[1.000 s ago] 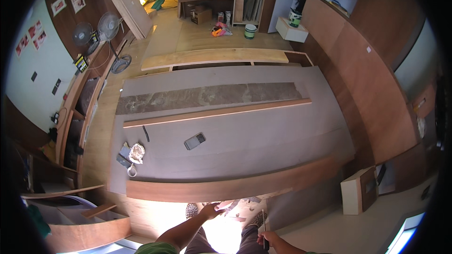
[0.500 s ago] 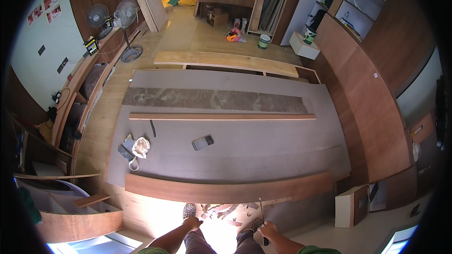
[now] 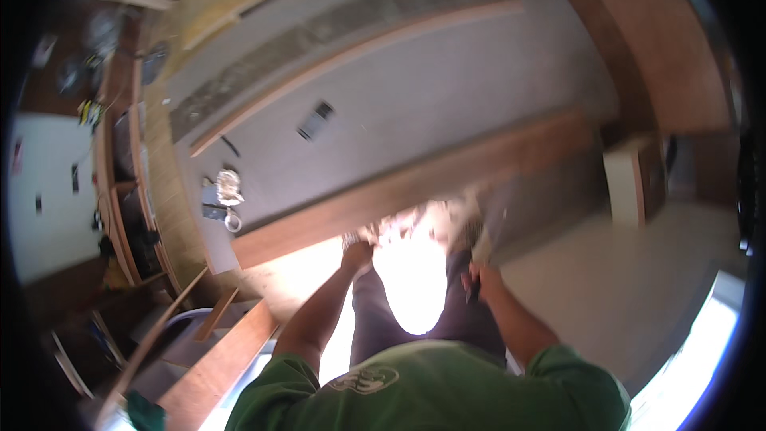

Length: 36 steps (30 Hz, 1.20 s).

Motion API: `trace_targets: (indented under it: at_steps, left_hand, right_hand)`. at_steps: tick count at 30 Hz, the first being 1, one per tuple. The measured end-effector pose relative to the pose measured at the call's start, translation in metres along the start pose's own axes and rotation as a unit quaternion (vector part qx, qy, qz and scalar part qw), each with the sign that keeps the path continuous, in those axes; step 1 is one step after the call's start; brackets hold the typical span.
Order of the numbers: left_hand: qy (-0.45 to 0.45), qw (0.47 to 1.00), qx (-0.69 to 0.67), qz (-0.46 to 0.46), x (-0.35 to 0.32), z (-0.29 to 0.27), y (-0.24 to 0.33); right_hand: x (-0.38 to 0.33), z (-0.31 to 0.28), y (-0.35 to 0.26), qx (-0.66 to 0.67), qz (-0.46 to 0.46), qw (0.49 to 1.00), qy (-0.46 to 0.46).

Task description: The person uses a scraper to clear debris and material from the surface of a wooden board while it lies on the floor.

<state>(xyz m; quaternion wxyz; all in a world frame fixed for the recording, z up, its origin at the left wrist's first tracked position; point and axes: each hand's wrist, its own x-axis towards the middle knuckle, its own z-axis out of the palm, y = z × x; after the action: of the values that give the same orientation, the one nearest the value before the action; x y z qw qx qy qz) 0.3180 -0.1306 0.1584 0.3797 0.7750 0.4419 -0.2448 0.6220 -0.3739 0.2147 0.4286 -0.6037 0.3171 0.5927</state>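
My left hand hangs above my left foot, its fingers curled closed; whatever is in them, if anything, is hidden. Beside my right thigh, my right hand is wrapped round a thin hand tool with a dark handle, resembling a screwdriver. Motion blurs its details. Beyond both hands runs a long reddish-brown board, along the near side of a large grey sheet. Neither hand touches the board. Scraps lie on the brightly lit floor by my feet.
On the grey sheet lie a grey-black device, a small dark bar, a whitish crumpled bundle, a roll of tape and a narrow wooden strip. A box stands right; wooden panels stand at lower left.
My view has tilted down and turned, so the board and sheet slant and my green shirt shows. My right hand has drawn back beside my thigh, still holding the tool.
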Motion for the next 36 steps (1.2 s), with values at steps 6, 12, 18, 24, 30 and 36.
trace_targets:
  at_steps: [6, 12, 18, 24, 30, 36]
  left_hand:
    - [-0.014, 1.000, -0.004, 0.024, 0.060, 0.008, 0.063]
    - [0.063, 0.974, 0.192, 0.102, 0.179, 0.044, 0.091]
    - [0.061, 0.962, 0.257, 0.072, 0.254, 0.046, 0.110]
    - [0.021, 0.955, 0.283, 0.090, 0.255, 0.048, 0.112]
    - [0.043, 0.960, 0.261, 0.096, 0.259, 0.055, 0.104]
    - [0.084, 0.963, 0.220, 0.127, 0.261, 0.061, 0.091]
  right_hand:
    - [0.144, -0.026, -0.018, 0.265, -0.053, 0.961, -0.054]
    - [0.280, 0.013, -0.078, 0.330, -0.133, 0.934, 0.045]
    - [0.326, 0.056, -0.126, 0.326, -0.182, 0.927, 0.028]
    - [0.332, 0.057, -0.128, 0.323, -0.170, 0.927, 0.090]
    - [0.338, 0.059, -0.123, 0.303, -0.204, 0.927, 0.083]
    - [0.349, 0.055, -0.117, 0.308, -0.178, 0.933, 0.058]
